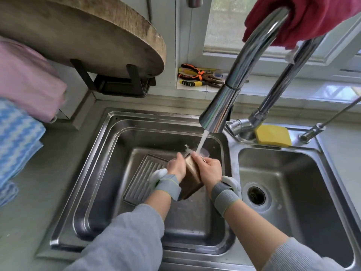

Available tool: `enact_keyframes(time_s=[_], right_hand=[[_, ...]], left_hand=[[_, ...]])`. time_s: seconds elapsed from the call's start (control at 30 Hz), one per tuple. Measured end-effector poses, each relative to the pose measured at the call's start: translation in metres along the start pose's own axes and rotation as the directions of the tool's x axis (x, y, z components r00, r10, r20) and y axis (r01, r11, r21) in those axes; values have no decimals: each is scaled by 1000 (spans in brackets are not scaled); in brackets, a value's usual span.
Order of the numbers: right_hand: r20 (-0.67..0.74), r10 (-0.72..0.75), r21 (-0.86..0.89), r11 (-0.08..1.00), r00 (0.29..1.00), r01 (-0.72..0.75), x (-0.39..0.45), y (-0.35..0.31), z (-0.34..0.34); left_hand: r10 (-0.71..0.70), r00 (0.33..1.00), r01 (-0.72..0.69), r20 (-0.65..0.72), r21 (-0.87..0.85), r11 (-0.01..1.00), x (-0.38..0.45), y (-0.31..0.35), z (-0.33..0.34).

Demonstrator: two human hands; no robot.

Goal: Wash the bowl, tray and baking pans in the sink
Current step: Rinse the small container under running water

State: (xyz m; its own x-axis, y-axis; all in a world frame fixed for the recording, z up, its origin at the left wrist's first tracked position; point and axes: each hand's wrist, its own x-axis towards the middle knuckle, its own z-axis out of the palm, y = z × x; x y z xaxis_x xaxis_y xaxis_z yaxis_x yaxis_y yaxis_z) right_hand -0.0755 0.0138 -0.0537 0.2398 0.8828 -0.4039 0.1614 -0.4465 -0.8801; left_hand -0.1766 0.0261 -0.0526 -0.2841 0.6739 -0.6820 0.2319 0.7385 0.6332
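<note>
Two hands meet in the middle of the frame over the left basin of the steel sink (93,173). We have our left hand (175,166) curled round the left edge of a tall, bronze-coloured baking pan (192,177), and our right hand (210,169) wrapped over its right side and top edge, fingers bent round the metal. Both hands grip the pan, which stands tilted on end, its upper rim toward the top of the frame and its base near our wrists. Grey wrist bands sit just below each hand, with grey sleeves further down.

Water (202,142) falls in a thin stream from the chrome faucet (222,106) at centre right and lands on the pan's upper end, just above our fingers. Under the pan, on the basin floor left of centre, a ribbed metal tray (144,177) lies flat, partly covered by our left wrist. Something pale and rounded shows behind the pan at the stream's foot; we cannot tell what it is.

Right of the frame, the second basin shows its drain (256,195). A yellow sponge (273,135) rests on the sink ledge beside the faucet base. Pliers (197,77) with orange and yellow grips lie on the window sill at upper centre. A round wooden board (97,32) fills the upper left, a red cloth (312,18) hangs over the faucet neck at upper right, and pink (27,79) and blue cloths (17,141) hang at the left edge.
</note>
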Motion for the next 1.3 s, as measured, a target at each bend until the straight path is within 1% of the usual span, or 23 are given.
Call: enact_keyframes(time_s=[0.07, 0.13, 0.2, 0.27, 0.3, 0.4, 0.47, 0.5, 0.57, 0.67, 0.7, 0.77, 0.83, 0.87, 0.9, 0.93, 0.97, 1.0, 1.03, 1.1, 1.17, 1.23, 1.3], right_hand=[[-8, -28, 104, 994, 1000, 29, 1, 3, -6], [-21, -51, 103, 993, 998, 52, 5, 1, -11], [-50, -22, 115, 993, 998, 27, 8, -3, -11], [-109, 41, 251, 968, 993, -13, 10, -8, -7], [-117, 42, 288, 958, 992, -7, 10, -10, -4], [-99, -6, 230, 973, 995, 28, 12, -13, 3], [-50, 77, 312, 948, 996, -58, 12, -15, 0], [-19, 114, 370, 924, 993, -99, 14, -15, -4], [6, 170, 455, 877, 985, -154, 10, -11, -8], [21, 194, 498, 849, 981, -178, 7, -1, -10], [12, 179, 462, 871, 984, -164, 8, 1, -10], [-13, 64, 289, 956, 998, -58, 12, 2, -9], [71, -140, -6, 990, 988, 141, 13, -1, -4], [152, -203, -161, 960, 967, 227, 12, -3, 0], [246, -232, -308, 902, 941, 303, 8, -5, 5], [328, -231, -439, 821, 916, 365, 3, -7, 11], [396, -228, -519, 744, 890, 421, -3, -6, 18], [440, -226, -538, 709, 869, 456, -8, -5, 23], [473, -236, -513, 710, 849, 483, -11, -3, 26], [524, -250, -450, 730, 814, 514, -14, 3, 21], [570, -248, -458, 695, 783, 554, -6, 13, 7], [611, -224, -546, 575, 759, 610, 4, 19, -4], [599, -227, -643, 434, 768, 630, 9, 15, -1]], left_hand=[[-109, 988, 112, 113, -28, 993, 16, -10, -9], [-131, 972, 143, 195, -51, 988, 33, -24, -7], [-185, 956, 234, 226, -212, 949, 26, -29, -3], [-251, 922, 347, 296, -339, 874, 3, -19, 6], [-260, 922, 359, 288, -381, 852, -6, -15, 12], [-194, 938, 298, 286, -386, 873, -13, -5, 31], [-164, 964, 231, 211, -346, 909, -9, -6, 37], [-129, 975, 182, 181, -316, 931, 3, -12, 42], [-144, 985, 167, 96, -296, 940, 49, -36, 51], [-154, 988, 155, 22, -271, 950, 114, -71, 50], [-150, 989, 147, 12, -276, 950, 113, -70, 43], [-129, 989, 142, 69, -243, 959, 58, -39, 18], [-126, 958, 214, 257, -350, 912, 22, -15, 9], [-107, 933, 245, 342, -390, 888, 12, -7, 6], [-83, 921, 239, 380, -385, 891, 7, 0, 4], [-83, 932, 215, 353, -352, 911, 7, 5, 3], [-66, 953, 170, 296, -340, 925, 9, 5, 1], [-46, 979, 112, 199, -337, 935, 11, 4, -1], [-27, 994, 64, 110, -352, 934, 16, -1, -2], [-24, 1000, 25, 6, -392, 920, 19, -10, -4], [-49, 998, 59, 34, -496, 866, 15, -16, -6], [-54, 991, 115, 125, -554, 824, 11, -23, -4], [-45, 974, 171, 224, -587, 791, 4, -27, 0]])
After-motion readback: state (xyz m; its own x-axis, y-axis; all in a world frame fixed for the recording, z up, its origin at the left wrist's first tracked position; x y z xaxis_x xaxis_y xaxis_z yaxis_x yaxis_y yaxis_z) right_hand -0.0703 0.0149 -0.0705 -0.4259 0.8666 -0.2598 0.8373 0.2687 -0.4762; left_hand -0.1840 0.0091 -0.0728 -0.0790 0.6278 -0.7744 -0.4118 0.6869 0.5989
